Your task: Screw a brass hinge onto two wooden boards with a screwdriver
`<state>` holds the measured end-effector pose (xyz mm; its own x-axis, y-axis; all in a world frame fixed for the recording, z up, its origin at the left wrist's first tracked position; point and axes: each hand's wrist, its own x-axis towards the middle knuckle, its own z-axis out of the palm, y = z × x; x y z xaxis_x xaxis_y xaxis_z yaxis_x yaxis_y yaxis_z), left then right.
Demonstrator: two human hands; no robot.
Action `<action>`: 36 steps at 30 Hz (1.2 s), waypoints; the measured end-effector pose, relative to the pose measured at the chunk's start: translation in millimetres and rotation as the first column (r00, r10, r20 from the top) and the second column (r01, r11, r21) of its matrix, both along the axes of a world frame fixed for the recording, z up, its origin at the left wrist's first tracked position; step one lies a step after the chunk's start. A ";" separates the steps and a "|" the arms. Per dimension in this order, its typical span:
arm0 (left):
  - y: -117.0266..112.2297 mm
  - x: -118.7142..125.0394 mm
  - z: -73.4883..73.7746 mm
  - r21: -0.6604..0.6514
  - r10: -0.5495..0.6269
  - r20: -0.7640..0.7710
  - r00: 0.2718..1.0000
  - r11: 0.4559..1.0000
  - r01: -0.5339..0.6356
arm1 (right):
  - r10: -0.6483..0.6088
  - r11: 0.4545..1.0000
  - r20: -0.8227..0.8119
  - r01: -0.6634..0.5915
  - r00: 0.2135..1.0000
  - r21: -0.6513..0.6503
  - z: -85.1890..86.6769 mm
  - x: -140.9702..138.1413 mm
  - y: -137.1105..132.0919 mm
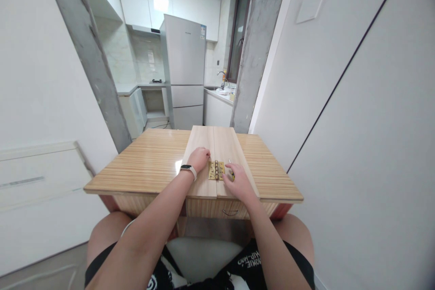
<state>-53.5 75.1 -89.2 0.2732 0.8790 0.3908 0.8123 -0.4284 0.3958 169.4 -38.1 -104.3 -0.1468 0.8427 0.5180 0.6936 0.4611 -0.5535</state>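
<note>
Two pale wooden boards (201, 138) lie side by side on the table, their long edges meeting. Across that seam a brass hinge (216, 170) lies opened flat near the boards' front end. My left hand (199, 159), with a banded watch on its wrist, rests on the left board just beyond the hinge. Its fingers are curled together, and anything in them is hidden. My right hand (239, 182) is over the right board, thumb beside the hinge's right leaf. A small screwdriver (233, 175) with a yellow and black handle shows between its bent fingers, the thin shaft pointing away.
The wood-grain table (149, 163) has a front drawer with a curved handle (230, 212) close to my knees. A white wall (356, 145) stands close on the right. Beyond the table are a fridge (186, 59) and a kitchen sink tap (222, 77).
</note>
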 end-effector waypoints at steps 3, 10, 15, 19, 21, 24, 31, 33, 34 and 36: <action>0.7 2.0 1.1 -0.004 0.026 -0.002 1.000 1.000 -0.026 | -0.002 1.000 -0.003 0.002 1.000 0.015 -0.6 -0.2 0.3; -1.6 1.6 12.3 0.089 0.045 0.116 0.992 0.995 -0.055 | 0.003 1.000 -0.012 -0.003 1.000 0.027 -1.7 -0.4 0.1; -8.5 -9.7 21.5 0.102 -0.077 0.375 0.924 0.994 0.041 | 0.002 0.999 -0.008 -0.002 1.000 0.034 -4.7 0.1 2.1; -18.7 -20.9 16.8 -0.009 -0.112 0.420 0.900 0.992 0.128 | -0.001 1.000 0.009 0.001 1.000 0.029 -6.3 0.2 3.7; -22.9 -22.8 12.1 -0.037 -0.140 0.419 0.897 0.985 0.171 | -0.004 1.000 0.019 0.003 1.000 0.027 -6.6 0.2 4.1; -26.0 -19.5 5.8 -0.057 -0.175 0.428 0.887 0.974 0.219 | -0.010 1.000 0.025 0.009 1.000 0.023 -7.0 0.0 4.1; -28.3 -2.8 4.9 -0.064 -0.168 0.372 0.913 0.976 0.206 | -0.013 0.999 0.011 0.013 1.000 0.036 -7.8 -0.4 3.7; -29.9 0.5 6.6 -0.054 -0.155 0.357 0.921 0.981 0.186 | -0.011 0.999 0.011 0.010 1.000 0.039 -7.3 -0.5 3.7; -30.7 1.9 7.2 -0.049 -0.153 0.350 0.924 0.982 0.181 | -0.010 0.999 0.012 0.009 1.000 0.039 -7.0 -0.6 3.6; -32.0 4.3 7.9 -0.042 -0.157 0.340 0.927 0.982 0.182 | -0.012 0.999 0.015 0.012 1.000 0.038 -6.4 -0.7 3.4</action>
<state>-49.2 43.0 -81.3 0.2852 0.8602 0.4228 0.5454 -0.5084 0.6664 168.7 -34.8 -110.7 -0.1449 0.8240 0.5477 0.7073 0.4734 -0.5251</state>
